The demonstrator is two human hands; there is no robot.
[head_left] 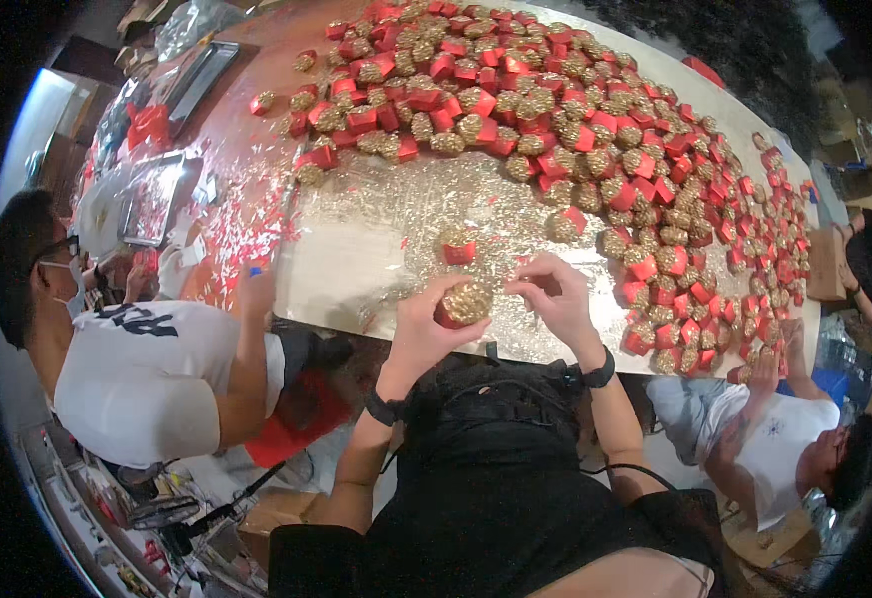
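Observation:
My left hand (418,327) is closed around a gold ornament (467,302), a glittery rounded piece with a bumpy surface and a bit of red showing at its side. To the right of it, apart from the ornament, my right hand (565,299) has thumb and forefinger pinched together. Whatever that pinch holds, if anything, is too small to make out. Just beyond my left hand another gold ornament with a red base (457,247) rests on the table (331,259). Gold flakes lie scattered on the surface around both hands.
A large heap of gold-and-red ornaments (555,110) covers the far and right parts of the table. Red and white scraps (241,224) and metal trays (152,199) lie at left. One person (147,374) sits at my left, another (775,448) at my right.

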